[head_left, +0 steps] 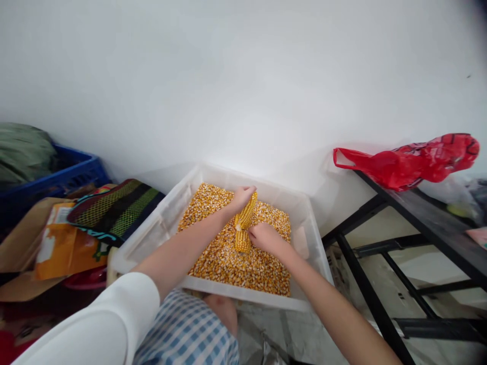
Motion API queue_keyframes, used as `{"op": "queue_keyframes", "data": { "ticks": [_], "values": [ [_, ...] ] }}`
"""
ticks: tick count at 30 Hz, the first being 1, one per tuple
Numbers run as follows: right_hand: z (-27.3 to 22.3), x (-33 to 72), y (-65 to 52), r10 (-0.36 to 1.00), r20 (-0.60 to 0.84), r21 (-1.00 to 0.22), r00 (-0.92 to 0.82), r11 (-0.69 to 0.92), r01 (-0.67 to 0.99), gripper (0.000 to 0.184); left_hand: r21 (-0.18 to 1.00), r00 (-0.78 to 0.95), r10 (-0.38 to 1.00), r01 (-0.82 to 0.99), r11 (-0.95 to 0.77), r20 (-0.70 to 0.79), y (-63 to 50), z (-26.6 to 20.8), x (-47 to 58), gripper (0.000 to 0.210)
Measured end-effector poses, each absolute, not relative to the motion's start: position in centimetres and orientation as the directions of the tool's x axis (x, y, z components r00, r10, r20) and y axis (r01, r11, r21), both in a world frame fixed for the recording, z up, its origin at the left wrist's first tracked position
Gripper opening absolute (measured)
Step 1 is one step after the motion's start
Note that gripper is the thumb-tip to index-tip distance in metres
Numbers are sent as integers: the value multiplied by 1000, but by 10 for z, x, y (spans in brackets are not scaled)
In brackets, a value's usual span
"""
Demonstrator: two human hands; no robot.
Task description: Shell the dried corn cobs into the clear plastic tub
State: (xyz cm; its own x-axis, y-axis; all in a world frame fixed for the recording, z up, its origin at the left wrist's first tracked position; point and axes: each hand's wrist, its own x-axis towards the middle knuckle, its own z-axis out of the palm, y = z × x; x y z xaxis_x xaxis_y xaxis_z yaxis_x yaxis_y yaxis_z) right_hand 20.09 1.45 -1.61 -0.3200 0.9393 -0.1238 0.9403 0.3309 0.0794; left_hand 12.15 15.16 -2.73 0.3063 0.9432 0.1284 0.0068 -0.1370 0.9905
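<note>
A yellow corn cob [247, 212] slants over a bin of loose kernels, most of its rows still on it. My left hand [242, 198] is closed around its upper end. Against its lower side my right hand [263, 236] is curled, fingers pressed to the cob; the fingertips are hidden. A pale break shows between the long upper part and the short lower part [242, 242], and I cannot tell if this is a second cob. Loose yellow and white kernels [228, 271] cover the floor of the translucent plastic bin [262, 300].
Left of the bin are a mesh bag [114, 210], an orange packet [70, 248], an open cardboard box [28, 241] and a blue crate [81, 172]. On the right, a black metal frame [399, 213] carries a red plastic bag [411, 162]. A white wall [243, 91] rises behind.
</note>
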Motion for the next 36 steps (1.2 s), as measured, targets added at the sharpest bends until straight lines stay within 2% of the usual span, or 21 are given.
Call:
{"op": "queue_keyframes", "data": {
  "ticks": [5, 10, 13, 16, 19, 21, 24, 28, 36],
  "values": [
    [-10, 206, 18, 913, -140, -12, -383, 385, 923, 26, 873, 338, 898, 296, -387, 283, 134, -17, 134, 33],
    [-14, 215, 21, 900, -128, -113, -416, 404, 908, 28, 827, 352, 889, 374, -420, 293, 121, -8, 141, 30],
    [-19, 216, 21, 895, -149, -134, -420, 402, 906, 25, 849, 360, 881, 315, -423, 306, 122, -7, 138, 29],
    [-19, 216, 20, 889, -169, -142, -426, 405, 903, 22, 911, 404, 867, 160, -380, 291, 125, -7, 131, 30],
    [-13, 219, 18, 902, -113, -205, -416, 388, 898, 26, 984, 512, 841, -55, -171, 175, 129, -6, 122, 31],
    [-9, 222, 18, 922, -66, -227, -381, 358, 906, 29, 984, 572, 813, -178, -11, 113, 133, -6, 118, 33],
    [-8, 224, 18, 941, -37, -203, -338, 324, 924, 32, 955, 584, 807, -280, 98, 89, 139, -8, 114, 34],
    [-14, 224, 19, 953, -47, -151, -298, 288, 946, 34, 955, 578, 814, -267, 127, 53, 150, -13, 109, 35],
    [-13, 216, 17, 969, -36, -85, -244, 241, 967, 37, 989, 432, 901, -141, 35, 30, 159, -22, 108, 40]
  ]
}}
